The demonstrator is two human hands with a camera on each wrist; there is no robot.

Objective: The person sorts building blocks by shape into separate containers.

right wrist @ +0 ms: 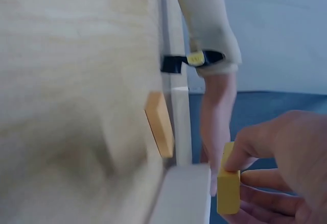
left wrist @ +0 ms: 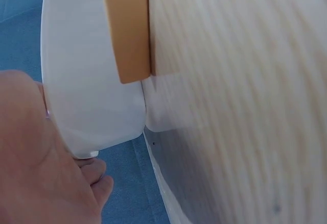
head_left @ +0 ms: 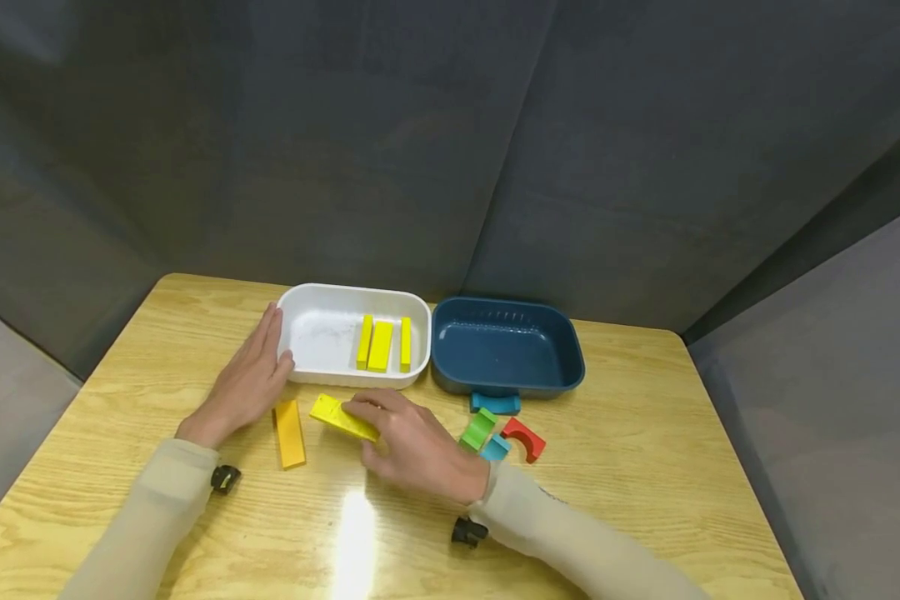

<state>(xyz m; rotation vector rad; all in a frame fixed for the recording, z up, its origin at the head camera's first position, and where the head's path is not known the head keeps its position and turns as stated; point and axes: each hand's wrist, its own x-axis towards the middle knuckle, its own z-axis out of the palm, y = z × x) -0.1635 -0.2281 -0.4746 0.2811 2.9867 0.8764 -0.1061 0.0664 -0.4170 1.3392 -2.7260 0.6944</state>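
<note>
R hand [head_left: 420,446] pinching yellow block [head_left: 342,417] at its near-R end; long axis pointing L-away toward white tray [head_left: 322,377]; L hand [head_left: 249,381] lying flat, fingers straight against tray's L wall.

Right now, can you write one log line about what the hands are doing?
left hand: rests on white tray | right hand: grips yellow block | orange block: lies on table

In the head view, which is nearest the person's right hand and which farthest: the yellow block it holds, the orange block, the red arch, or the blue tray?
1. Yellow block: pinched in the right hand's fingers.
2. Orange block: on the table, to its left.
3. Red arch: to its right; nearly as close as the orange block, hard to call.
4. Blue tray: behind, at the far right.
</note>
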